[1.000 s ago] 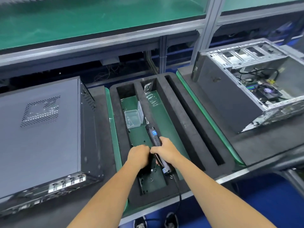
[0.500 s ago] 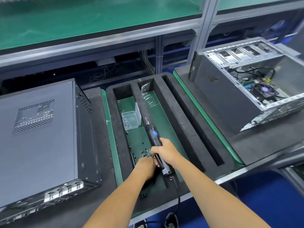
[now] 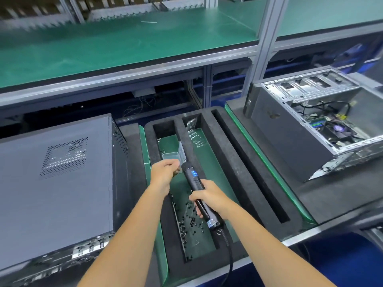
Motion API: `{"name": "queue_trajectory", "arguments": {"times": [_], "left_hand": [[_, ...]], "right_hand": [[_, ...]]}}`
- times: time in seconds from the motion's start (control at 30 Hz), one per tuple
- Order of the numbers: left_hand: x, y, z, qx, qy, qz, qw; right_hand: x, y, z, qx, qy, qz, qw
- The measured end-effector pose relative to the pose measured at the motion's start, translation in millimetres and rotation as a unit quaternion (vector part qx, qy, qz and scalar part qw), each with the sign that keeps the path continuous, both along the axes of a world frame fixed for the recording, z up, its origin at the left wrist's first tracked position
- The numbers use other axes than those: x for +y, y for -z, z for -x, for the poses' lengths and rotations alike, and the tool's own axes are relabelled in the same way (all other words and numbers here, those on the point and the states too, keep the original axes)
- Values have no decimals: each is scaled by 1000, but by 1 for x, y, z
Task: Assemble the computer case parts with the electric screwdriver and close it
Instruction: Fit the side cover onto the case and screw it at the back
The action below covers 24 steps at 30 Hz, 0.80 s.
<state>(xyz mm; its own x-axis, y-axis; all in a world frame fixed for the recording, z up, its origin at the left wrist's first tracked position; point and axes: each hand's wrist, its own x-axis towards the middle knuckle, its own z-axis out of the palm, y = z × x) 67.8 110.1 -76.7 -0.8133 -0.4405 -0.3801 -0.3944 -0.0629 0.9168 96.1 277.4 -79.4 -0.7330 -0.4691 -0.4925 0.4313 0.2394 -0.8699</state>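
Note:
My right hand (image 3: 209,198) grips the black electric screwdriver (image 3: 198,187) over the foam tray (image 3: 232,162), its bit pointing away from me. My left hand (image 3: 163,172) is raised at the screwdriver's tip with fingers pinched together; what they hold is too small to see. Several small black screws (image 3: 189,219) lie loose in the tray's left slot. A closed grey computer case (image 3: 53,183) lies on its side at the left. An open case (image 3: 319,125) showing its fan and cables sits at the right.
A clear plastic box (image 3: 171,156) with its lid up stands in the tray's left slot behind my left hand. A clear bag (image 3: 193,133) lies in the middle slot. The screwdriver's cable (image 3: 229,257) hangs over the bench's front edge. A green shelf runs above.
My left hand has risen from the loose screws low in the tray up to the screwdriver's tip. The right hand still holds the screwdriver, tilted a little higher.

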Motion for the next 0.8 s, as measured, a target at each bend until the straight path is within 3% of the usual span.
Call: {"name": "queue_trajectory", "arguments": {"times": [0.2, 0.53, 0.8], "left_hand": [[-18, -43, 7, 81, -50, -56, 994], [-33, -57, -5, 93, -14, -97, 991], [-58, -75, -28, 137, 23, 63, 988]], "right_hand": [[-14, -25, -5, 21, -46, 29, 998], [-15, -44, -10, 1, -93, 40, 995], [-17, -65, -17, -19, -147, 66, 987]]}}
